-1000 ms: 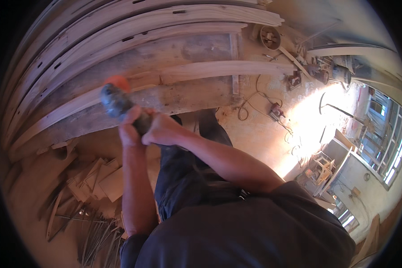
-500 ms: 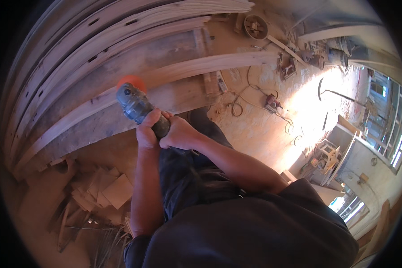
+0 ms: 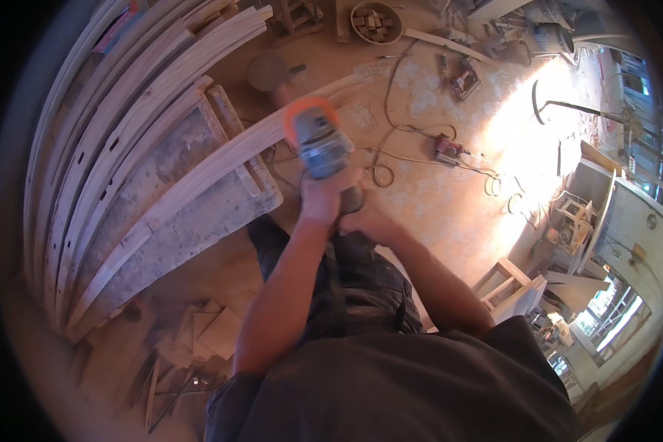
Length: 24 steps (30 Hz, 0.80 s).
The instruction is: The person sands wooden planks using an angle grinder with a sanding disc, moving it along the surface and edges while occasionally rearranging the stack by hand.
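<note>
An angle grinder [image 3: 324,152] with a teal-grey body and an orange disc [image 3: 309,110] is held in both my hands in front of me. My left hand [image 3: 325,197] wraps round its body behind the head. Closed on the rear of the handle is my right hand [image 3: 370,221], slightly blurred. The disc lies over the right end of a long wooden rail [image 3: 191,173]; I cannot tell whether it touches. That rail rests across a worn, dusty workbench [image 3: 199,221] and sticks out past the bench's right end.
Several long wooden boards [image 3: 118,140] lie along the bench's far side. A basin [image 3: 376,23] of wood blocks stands at the back. On the floor are a red power tool [image 3: 449,149], looped cords [image 3: 383,173], and stacked wood offcuts [image 3: 206,331] at lower left.
My hands and the grinder have moved right along the rail to its right end. The whole view has shifted, showing more of the bench's right end and the floor.
</note>
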Tool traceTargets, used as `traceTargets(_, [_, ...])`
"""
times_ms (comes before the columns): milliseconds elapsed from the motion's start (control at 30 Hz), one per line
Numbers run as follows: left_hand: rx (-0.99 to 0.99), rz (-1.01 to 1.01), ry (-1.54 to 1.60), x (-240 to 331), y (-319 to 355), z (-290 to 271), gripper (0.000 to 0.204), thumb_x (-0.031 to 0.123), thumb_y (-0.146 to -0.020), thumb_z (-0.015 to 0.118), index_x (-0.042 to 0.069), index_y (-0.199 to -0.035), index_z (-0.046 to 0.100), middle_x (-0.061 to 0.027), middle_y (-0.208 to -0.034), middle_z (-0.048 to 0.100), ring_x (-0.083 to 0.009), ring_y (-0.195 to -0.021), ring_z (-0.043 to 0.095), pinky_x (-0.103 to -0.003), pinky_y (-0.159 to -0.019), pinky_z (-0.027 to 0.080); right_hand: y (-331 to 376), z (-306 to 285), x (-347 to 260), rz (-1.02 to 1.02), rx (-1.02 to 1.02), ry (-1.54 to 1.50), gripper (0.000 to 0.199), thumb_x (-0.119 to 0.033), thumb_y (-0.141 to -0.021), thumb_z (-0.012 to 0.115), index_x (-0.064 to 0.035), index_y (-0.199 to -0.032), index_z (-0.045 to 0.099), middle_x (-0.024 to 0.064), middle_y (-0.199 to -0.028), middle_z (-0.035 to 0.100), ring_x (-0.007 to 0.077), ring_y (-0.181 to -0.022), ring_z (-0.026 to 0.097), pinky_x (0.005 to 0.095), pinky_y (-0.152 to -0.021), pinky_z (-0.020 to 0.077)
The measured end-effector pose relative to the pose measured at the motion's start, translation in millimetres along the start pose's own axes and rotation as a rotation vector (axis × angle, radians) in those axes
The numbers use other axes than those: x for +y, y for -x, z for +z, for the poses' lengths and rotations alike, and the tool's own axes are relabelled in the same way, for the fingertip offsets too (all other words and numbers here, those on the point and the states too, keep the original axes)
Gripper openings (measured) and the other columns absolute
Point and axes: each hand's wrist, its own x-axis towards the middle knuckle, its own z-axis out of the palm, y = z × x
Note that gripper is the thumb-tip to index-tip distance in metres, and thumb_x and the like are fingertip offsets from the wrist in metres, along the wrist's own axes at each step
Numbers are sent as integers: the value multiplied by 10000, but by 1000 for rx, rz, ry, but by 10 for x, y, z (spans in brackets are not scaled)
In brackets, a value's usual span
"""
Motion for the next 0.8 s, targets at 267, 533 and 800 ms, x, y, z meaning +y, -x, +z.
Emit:
traceTargets(267, [-102, -136, -205, -133, -628, 1159, 276, 186, -688, 838, 11, -864, 718, -54, -803, 684, -147, -674, 631, -343, -630, 524, 47, -966, -73, -121, 126, -316, 307, -163, -702, 708, 0, -963, 699, 98, -837, 697, 207, -704, 673, 333, -656, 540])
traceTargets(533, [7, 0, -230, -72, -655, 782, 240, 144, -739, 823, -1, -885, 699, -93, -785, 693, -183, -650, 658, -347, -611, 545, -149, -746, -101, -54, -15, -278, 311, -127, -685, 691, 0, -968, 682, 96, -829, 682, 206, -714, 673, 340, -649, 542])
traceTargets(800, [67, 61, 53, 562, 63, -333, 197, 114, -740, 829, 6, -849, 705, -88, -776, 683, -191, -651, 648, -359, -621, 525, -255, 481, -252, -21, -59, 22, 313, -80, -638, 692, 23, -932, 662, 96, -767, 675, 217, -635, 671, 332, -599, 544])
